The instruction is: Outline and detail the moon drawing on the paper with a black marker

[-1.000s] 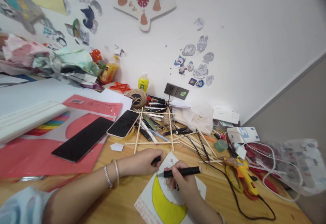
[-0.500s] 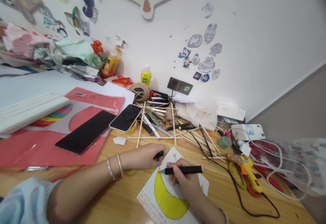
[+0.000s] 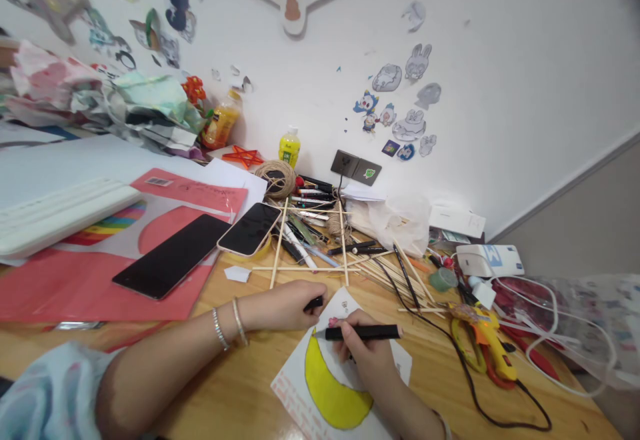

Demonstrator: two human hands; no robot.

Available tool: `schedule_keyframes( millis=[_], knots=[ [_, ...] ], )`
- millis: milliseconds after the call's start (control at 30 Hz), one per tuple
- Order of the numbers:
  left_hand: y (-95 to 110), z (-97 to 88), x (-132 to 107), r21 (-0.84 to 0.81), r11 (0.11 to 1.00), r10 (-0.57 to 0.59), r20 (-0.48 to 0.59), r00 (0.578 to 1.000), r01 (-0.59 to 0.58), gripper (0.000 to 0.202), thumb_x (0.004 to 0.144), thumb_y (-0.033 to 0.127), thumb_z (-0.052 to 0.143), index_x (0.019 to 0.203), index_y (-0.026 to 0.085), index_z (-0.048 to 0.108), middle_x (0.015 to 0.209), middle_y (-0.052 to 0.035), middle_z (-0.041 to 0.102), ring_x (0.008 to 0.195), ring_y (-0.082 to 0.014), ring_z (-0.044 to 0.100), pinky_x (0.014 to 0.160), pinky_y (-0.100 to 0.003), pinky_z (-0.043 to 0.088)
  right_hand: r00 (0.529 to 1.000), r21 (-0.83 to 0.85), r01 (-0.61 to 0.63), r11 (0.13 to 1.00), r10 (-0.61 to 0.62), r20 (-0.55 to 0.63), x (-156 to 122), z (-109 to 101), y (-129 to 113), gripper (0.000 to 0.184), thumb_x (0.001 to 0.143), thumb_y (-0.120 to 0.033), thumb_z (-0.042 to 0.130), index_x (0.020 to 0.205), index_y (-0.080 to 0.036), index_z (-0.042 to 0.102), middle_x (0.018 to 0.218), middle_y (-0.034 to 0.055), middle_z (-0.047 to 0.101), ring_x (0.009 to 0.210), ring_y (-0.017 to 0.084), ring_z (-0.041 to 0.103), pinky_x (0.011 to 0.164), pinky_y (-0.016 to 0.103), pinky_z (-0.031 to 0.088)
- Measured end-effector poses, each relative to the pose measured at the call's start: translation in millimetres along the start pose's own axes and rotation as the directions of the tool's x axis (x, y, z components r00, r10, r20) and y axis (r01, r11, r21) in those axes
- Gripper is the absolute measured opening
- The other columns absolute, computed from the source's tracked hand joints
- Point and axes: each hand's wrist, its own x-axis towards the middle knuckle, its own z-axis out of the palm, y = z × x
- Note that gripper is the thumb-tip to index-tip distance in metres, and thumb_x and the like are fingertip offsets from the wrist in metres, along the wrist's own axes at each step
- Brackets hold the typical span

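My right hand (image 3: pixel 367 353) is closed around a black marker (image 3: pixel 370 332), held level with its tip pointing left over a white sheet of paper (image 3: pixel 340 387) bearing a yellow crescent (image 3: pixel 333 393). My left hand (image 3: pixel 285 305), with two bracelets at the wrist, rests on the wooden table at the paper's upper left corner, fingers curled round a small black cap (image 3: pixel 314 303). Just beyond both hands lies a frame of thin wooden sticks (image 3: pixel 300 268).
Two dark phones (image 3: pixel 173 263) (image 3: pixel 250 228) lie on pink paper at the left. Pens, a twine spool (image 3: pixel 274 177) and loose sticks crowd the wall side. A yellow glue gun (image 3: pixel 487 340) with a black cord lies at the right, beside a plastic bag and white cables.
The view has tilted a little, so everything sits slightly higher and further right. Both hands keep their grip and place on the paper.
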Motion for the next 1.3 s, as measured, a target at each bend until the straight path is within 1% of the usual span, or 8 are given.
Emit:
schedule_keyframes(
  millis=[200, 467, 767, 900, 1067, 1200, 1300],
  knots=[
    [0.6, -0.4, -0.4, -0.005, 1.000, -0.007, 0.009, 1.000, 0.007, 0.006, 0.069, 0.016, 0.050, 0.075, 0.018, 0.050, 0.069, 0.0037, 0.053, 0.060, -0.0097, 0.045, 0.052, -0.019, 0.032, 1.000, -0.010, -0.005, 1.000, 0.005, 0.006, 0.0, -0.5, 0.0, 0.042, 0.069, -0.058, 0.062, 0.061, -0.017, 0.054, 0.047, -0.0012, 0.059, 0.037, 0.010, 0.050, 0.042, 0.022, 0.039],
    [2.3, -1.8, 0.0, 0.004, 1.000, 0.008, 0.015, 1.000, -0.008, 0.005, 0.070, 0.015, 0.051, 0.074, 0.018, 0.049, 0.069, 0.0042, 0.052, 0.059, -0.0088, 0.044, 0.053, -0.018, 0.032, 0.999, -0.009, -0.025, 1.000, 0.025, 0.023, 1.5, -1.4, 2.8, 0.043, 0.070, -0.059, 0.061, 0.063, -0.017, 0.054, 0.048, -0.0005, 0.060, 0.039, 0.010, 0.051, 0.043, 0.022, 0.039],
    [3.8, -2.7, -0.4, -0.010, 1.000, 0.010, 0.015, 1.000, -0.010, 0.005, 0.070, 0.015, 0.051, 0.074, 0.018, 0.050, 0.068, 0.0036, 0.052, 0.059, -0.0094, 0.044, 0.052, -0.019, 0.032, 1.000, -0.004, -0.008, 1.000, 0.009, 0.023, 1.5, -2.4, 3.7, 0.041, 0.072, -0.056, 0.061, 0.064, -0.017, 0.055, 0.048, -0.0006, 0.060, 0.039, 0.010, 0.051, 0.043, 0.022, 0.040],
    [4.4, -3.4, -0.3, -0.009, 1.000, 0.024, 0.012, 1.000, -0.023, 0.006, 0.070, 0.013, 0.051, 0.073, 0.018, 0.049, 0.068, 0.0038, 0.051, 0.059, -0.0091, 0.043, 0.053, -0.018, 0.032, 1.000, -0.005, -0.019, 1.000, 0.019, 0.024, 1.5, -1.9, 1.8, 0.042, 0.071, -0.057, 0.062, 0.063, -0.017, 0.055, 0.048, -0.0003, 0.060, 0.038, 0.011, 0.051, 0.043, 0.022, 0.039],
    [3.7, -3.1, -0.7, -0.004, 1.000, 0.015, 0.017, 1.000, -0.015, 0.007, 0.070, 0.014, 0.051, 0.072, 0.019, 0.047, 0.066, 0.0049, 0.051, 0.057, -0.0085, 0.043, 0.052, -0.018, 0.031, 0.999, -0.015, -0.009, 1.000, 0.010, 0.051, 0.7, -2.3, 2.5, 0.040, 0.073, -0.055, 0.061, 0.063, -0.017, 0.054, 0.047, -0.0005, 0.060, 0.039, 0.011, 0.051, 0.045, 0.023, 0.040],
    [2.4, -2.5, -0.5, -0.009, 1.000, 0.028, 0.021, 0.999, -0.028, 0.009, 0.069, 0.011, 0.050, 0.072, 0.019, 0.046, 0.066, 0.0055, 0.049, 0.057, -0.0081, 0.041, 0.051, -0.018, 0.031, 0.999, -0.020, -0.020, 1.000, 0.020, 0.025, 0.9, -3.2, 5.0, 0.039, 0.073, -0.055, 0.060, 0.066, -0.017, 0.055, 0.049, -0.0005, 0.061, 0.039, 0.011, 0.051, 0.045, 0.023, 0.039],
    [2.2, -2.3, -0.2, 0.006, 1.000, 0.024, 0.030, 0.999, -0.024, 0.010, 0.068, 0.010, 0.048, 0.072, 0.019, 0.046, 0.067, 0.0048, 0.049, 0.059, -0.0089, 0.042, 0.052, -0.018, 0.031, 0.999, -0.039, -0.023, 0.999, 0.024, 0.026, 1.5, -3.8, 6.3, 0.038, 0.074, -0.054, 0.060, 0.065, -0.018, 0.054, 0.048, -0.0004, 0.060, 0.039, 0.011, 0.051, 0.044, 0.023, 0.038]
  ],
)
